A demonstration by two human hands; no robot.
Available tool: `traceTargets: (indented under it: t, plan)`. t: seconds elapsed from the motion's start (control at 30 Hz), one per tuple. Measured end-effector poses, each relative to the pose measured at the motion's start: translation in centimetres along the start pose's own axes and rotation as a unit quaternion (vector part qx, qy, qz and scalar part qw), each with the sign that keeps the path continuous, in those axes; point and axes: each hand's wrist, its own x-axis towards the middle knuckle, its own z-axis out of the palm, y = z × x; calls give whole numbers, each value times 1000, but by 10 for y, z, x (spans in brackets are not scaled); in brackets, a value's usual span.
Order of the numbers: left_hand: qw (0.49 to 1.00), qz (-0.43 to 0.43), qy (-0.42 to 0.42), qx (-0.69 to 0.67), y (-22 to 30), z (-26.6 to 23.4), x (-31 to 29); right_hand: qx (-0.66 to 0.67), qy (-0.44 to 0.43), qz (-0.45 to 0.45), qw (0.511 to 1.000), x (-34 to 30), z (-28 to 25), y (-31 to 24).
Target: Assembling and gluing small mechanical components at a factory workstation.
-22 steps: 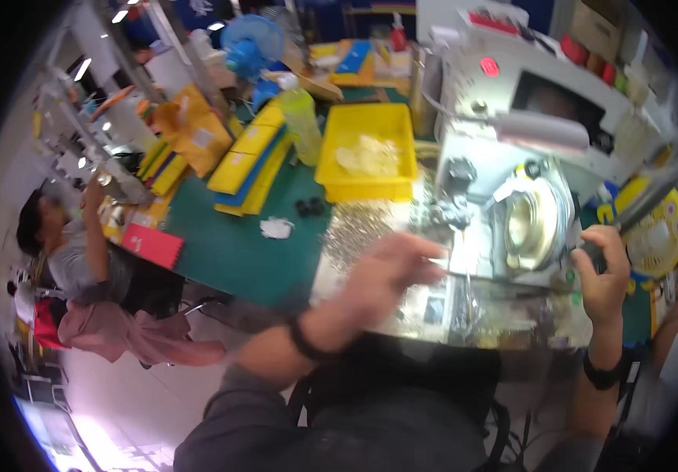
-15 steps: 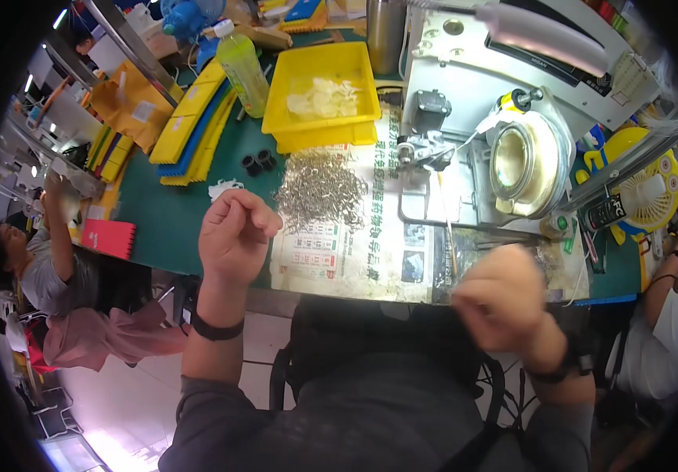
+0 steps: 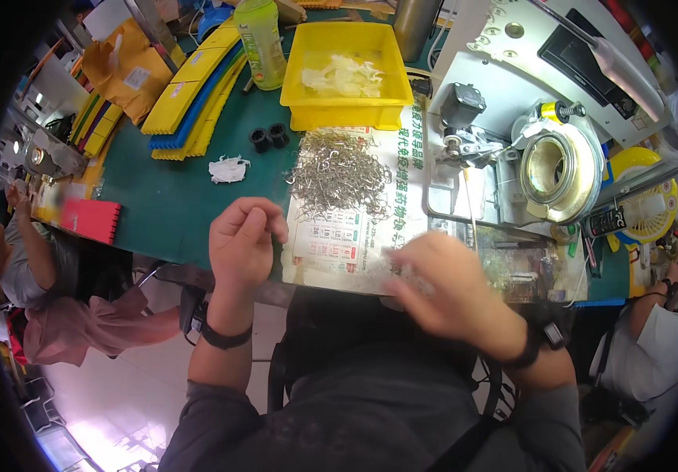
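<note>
My left hand [image 3: 246, 244] is closed at the near left of a printed paper sheet [image 3: 315, 271], its thumb pressed to curled fingers. What it holds, if anything, is hidden. My right hand [image 3: 447, 285] hangs over the sheet's near right part, smeared by motion, so its grip does not show. Beyond both hands lies a pile of small, shiny metal pieces [image 3: 339, 177], thin and bent. To the right stands a machine [image 3: 504, 71] with a round metal bowl [image 3: 553, 169] and a small metal head [image 3: 465, 148].
Behind the pile sits a yellow bin [image 3: 347, 114] with pale scraps. A green bottle [image 3: 260, 47], yellow and blue strips [image 3: 197, 86], two black cylinders [image 3: 268, 138] and a white crumpled scrap [image 3: 229, 169] are on the left. A yellow fan [image 3: 646, 204] stands at right. People sit on both sides.
My right hand has moved left, from the bench edge before the machine to over the paper sheet. The view has shifted slightly. My left hand keeps its closed pose.
</note>
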Motion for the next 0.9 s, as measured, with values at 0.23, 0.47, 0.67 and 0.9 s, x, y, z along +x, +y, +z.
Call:
traceTargets:
  t: [0.23, 0.47, 0.67, 0.9]
  plan:
    - [995, -23, 1, 93, 0, 7, 6, 423, 19, -178, 889, -2, -39, -91]
    - [992, -20, 60, 108, -1, 3, -6, 436, 26, -266, 860, 9, -56, -90]
    - [993, -40, 55, 98, -1, 23, -3, 448, 16, -248, 859, -6, -55, -80]
    - [990, -11, 49, 135, 4, 9, 1, 408, -79, -277, 866, 16, -37, -80]
